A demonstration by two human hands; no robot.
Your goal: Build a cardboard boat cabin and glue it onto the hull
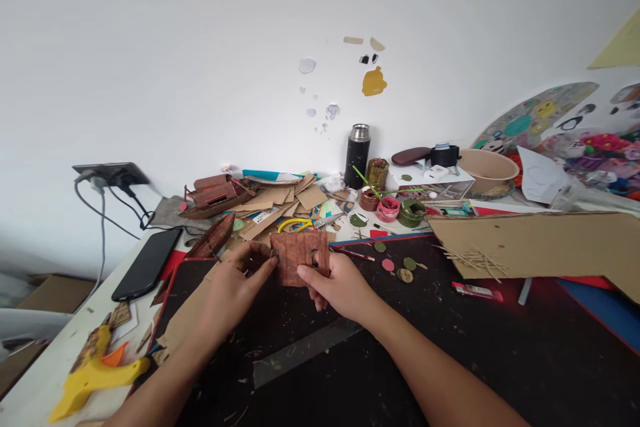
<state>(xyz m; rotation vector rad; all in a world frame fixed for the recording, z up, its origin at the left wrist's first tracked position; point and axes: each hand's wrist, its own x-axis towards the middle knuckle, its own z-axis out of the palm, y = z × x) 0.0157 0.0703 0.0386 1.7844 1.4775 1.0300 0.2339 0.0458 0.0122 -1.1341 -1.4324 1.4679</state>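
Note:
A reddish-brown painted cardboard piece (295, 259), roughly rectangular with a small cutout near its right side, is held up above the black work mat (400, 347). My right hand (340, 283) grips its right part, thumb on the near face and the other fingers behind. At the left edge, the thumb and index finger of my left hand (237, 287) are pinched together on the piece; a tiny bluish spot shows at their tips. Beyond my left hand lie a brown boat-shaped hull (213, 238) and a brown model boat (217, 195).
A yellow glue gun (95, 373) and a black phone (147, 265) lie left. Cardboard scraps (280, 203), paint pots (387, 209) and a black flask (357, 157) stand behind. Thin sticks rest on a cardboard sheet (545, 243) at right; a pink cutter (477, 291) lies before it.

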